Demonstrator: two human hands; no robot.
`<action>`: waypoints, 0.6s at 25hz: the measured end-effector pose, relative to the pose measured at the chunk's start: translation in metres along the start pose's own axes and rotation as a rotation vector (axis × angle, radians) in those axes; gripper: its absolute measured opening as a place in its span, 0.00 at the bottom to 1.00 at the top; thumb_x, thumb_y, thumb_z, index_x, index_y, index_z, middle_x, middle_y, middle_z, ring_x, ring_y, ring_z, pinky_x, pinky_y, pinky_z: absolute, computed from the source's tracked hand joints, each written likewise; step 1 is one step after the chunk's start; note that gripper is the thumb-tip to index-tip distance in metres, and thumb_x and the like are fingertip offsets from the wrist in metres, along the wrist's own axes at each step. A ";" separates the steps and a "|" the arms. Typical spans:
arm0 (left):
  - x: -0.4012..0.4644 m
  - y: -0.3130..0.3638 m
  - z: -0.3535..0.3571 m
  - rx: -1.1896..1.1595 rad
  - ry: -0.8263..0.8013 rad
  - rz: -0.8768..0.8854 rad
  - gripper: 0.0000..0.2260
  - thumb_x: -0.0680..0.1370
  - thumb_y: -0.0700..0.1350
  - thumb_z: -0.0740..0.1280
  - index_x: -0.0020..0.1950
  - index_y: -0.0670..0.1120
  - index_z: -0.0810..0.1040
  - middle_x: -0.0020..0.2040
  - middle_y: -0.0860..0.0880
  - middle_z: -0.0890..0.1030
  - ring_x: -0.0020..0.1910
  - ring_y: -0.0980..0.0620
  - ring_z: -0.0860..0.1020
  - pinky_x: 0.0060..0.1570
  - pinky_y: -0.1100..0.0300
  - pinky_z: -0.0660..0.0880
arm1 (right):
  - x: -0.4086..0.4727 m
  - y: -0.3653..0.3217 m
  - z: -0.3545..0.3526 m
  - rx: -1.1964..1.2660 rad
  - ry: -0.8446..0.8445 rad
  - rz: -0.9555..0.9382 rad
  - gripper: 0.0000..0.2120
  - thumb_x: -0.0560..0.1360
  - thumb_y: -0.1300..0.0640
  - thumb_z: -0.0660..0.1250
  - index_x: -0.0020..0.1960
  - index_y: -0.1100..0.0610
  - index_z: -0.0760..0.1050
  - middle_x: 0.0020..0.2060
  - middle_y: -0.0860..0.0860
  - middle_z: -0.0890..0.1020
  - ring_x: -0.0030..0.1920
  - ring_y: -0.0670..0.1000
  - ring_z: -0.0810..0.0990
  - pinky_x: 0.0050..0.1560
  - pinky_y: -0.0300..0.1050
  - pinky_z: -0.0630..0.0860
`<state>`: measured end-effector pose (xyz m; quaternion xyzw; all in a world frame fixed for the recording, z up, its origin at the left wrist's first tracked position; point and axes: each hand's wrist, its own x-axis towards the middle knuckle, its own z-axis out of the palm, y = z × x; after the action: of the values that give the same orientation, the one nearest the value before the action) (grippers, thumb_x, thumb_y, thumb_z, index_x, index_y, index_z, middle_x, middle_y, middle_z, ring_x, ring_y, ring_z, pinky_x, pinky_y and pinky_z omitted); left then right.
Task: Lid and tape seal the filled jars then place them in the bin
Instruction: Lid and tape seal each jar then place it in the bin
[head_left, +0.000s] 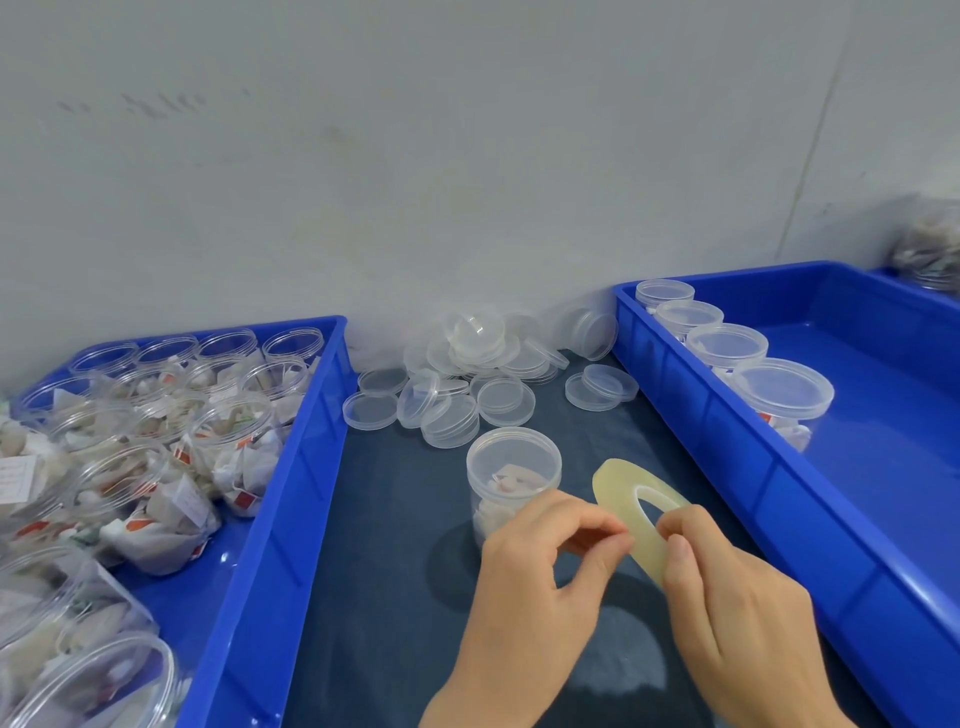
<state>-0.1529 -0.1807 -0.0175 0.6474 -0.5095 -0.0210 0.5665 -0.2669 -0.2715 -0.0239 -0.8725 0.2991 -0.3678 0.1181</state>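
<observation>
Clear tape roll (631, 512) was pinched in right hand (727, 587); left hand (540, 577) fingertips pinched its free end. Jar (511, 478) was lidded. Best to peel slowly, keep the strip taut

Dark blue surface (395, 571) carried a lidded jar (511, 480) near centre, a heap of loose clear lids (470, 384) at the far edge, one blue bin (270, 519) left, another blue bin (727, 467) right.
</observation>
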 end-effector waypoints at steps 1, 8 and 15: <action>-0.001 0.001 0.000 0.032 0.002 0.030 0.03 0.75 0.39 0.70 0.44 0.47 0.81 0.41 0.57 0.80 0.41 0.60 0.79 0.43 0.72 0.72 | 0.000 0.000 0.000 -0.011 0.000 0.000 0.15 0.75 0.53 0.51 0.37 0.56 0.72 0.19 0.50 0.67 0.18 0.50 0.68 0.20 0.39 0.59; -0.005 0.002 0.005 -0.018 0.004 -0.046 0.03 0.72 0.44 0.73 0.43 0.49 0.81 0.41 0.57 0.81 0.41 0.59 0.80 0.44 0.68 0.76 | -0.003 -0.001 -0.005 -0.041 -0.021 -0.015 0.15 0.75 0.52 0.51 0.36 0.56 0.72 0.18 0.50 0.68 0.17 0.49 0.68 0.17 0.43 0.62; 0.003 0.011 0.001 0.359 0.085 0.239 0.04 0.75 0.39 0.68 0.39 0.43 0.79 0.36 0.53 0.77 0.35 0.57 0.73 0.35 0.63 0.73 | -0.004 0.001 -0.006 0.185 -0.278 0.104 0.15 0.71 0.35 0.43 0.52 0.38 0.62 0.28 0.45 0.74 0.28 0.46 0.73 0.30 0.37 0.65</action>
<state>-0.1594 -0.1816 -0.0078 0.6732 -0.5538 0.1644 0.4617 -0.2738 -0.2695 -0.0226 -0.8837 0.2896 -0.2628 0.2571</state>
